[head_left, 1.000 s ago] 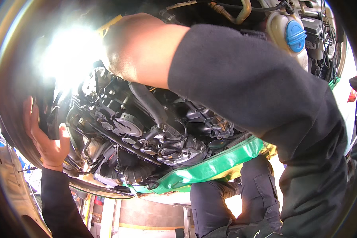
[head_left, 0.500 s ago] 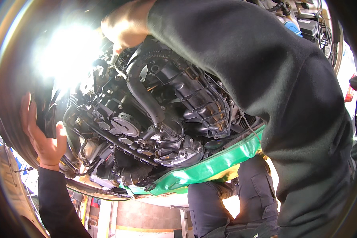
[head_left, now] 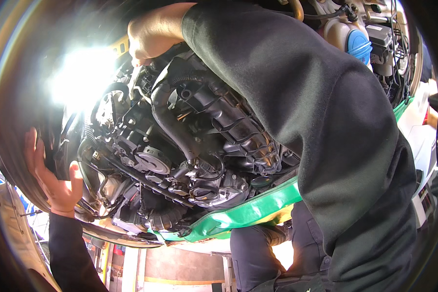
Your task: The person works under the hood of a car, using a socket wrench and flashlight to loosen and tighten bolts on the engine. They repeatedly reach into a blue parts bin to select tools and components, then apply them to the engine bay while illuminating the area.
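Note:
In the open engine bay of a car, my left hand (head_left: pixel 56 182) lies with fingers stretched and thumb apart against the dark curved edge (head_left: pixel 14 160) at the left. It grips nothing. My right arm reaches far across the engine (head_left: pixel 204 146), its dark sleeve covering much of the bay's right side. At the far end my right hand (head_left: pixel 153 34) is closed with fingers pointing down beside hoses and a pale metal part (head_left: pixel 140 80). What its fingertips hold is hidden. Below it, a thick black hose (head_left: pixel 173 121) runs beside the ribbed black manifold (head_left: pixel 238 126).
A bright lamp (head_left: pixel 82 75) glares at the upper left, washing out what surrounds it. Along the near edge lies a green protective cover (head_left: pixel 248 209). A reservoir with a blue cap (head_left: pixel 358 46) sits at the upper right. My legs (head_left: pixel 258 248) stand at the near side.
My right arm and hand have shifted slightly, and the blue cap at upper right now shows more fully. The left hand keeps its place at the edge.

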### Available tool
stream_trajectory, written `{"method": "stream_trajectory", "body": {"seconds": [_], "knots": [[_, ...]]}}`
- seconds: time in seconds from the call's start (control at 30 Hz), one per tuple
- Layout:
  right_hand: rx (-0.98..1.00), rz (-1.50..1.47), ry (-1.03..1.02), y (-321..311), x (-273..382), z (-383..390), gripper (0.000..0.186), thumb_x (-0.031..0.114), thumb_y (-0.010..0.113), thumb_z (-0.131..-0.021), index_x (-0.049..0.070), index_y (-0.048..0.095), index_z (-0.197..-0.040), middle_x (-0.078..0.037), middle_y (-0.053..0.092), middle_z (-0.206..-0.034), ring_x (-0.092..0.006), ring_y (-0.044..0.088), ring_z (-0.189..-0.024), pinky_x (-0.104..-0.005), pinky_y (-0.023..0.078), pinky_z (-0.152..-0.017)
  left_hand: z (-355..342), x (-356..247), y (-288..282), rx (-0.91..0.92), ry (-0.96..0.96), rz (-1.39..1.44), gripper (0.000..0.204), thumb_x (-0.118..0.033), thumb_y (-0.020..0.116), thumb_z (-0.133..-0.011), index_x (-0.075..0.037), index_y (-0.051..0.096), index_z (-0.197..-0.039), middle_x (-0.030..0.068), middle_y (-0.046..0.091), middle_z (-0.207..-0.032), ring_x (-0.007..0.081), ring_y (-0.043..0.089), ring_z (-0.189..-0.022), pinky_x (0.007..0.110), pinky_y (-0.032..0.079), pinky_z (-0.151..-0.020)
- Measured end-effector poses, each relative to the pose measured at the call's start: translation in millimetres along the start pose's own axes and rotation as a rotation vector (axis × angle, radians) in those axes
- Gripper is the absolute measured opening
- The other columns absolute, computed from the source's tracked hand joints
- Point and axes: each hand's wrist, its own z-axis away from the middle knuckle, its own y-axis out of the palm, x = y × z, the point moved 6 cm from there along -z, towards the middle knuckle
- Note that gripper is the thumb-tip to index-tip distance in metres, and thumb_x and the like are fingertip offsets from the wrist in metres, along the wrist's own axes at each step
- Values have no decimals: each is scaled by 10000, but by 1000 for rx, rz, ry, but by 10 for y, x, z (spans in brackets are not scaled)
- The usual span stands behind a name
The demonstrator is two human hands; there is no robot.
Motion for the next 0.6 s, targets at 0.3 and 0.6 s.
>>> {"method": "stream_trajectory", "body": {"seconds": [0.3,0.6], "knots": [[-46,147,-142,-113,182,64,219,250,625,-961,154,798,-1054,-98,777,-997,-294,739,-880,-431,590,-791,1,1,5,-2,-7,37,728,-188,637,-871,-5,353,-1515,289,415,-1567,478,366,-1469,587,266,-1224],[-33,20,140,37,40,66,181,203,637,-915,168,796,-995,-71,765,-926,-289,726,-884,-417,570,-777,-2,-13,-6,7,8,-4,737,-219,646,-891,7,339,-1521,299,405,-1572,482,367,-1468,583,266,-1226]]}}
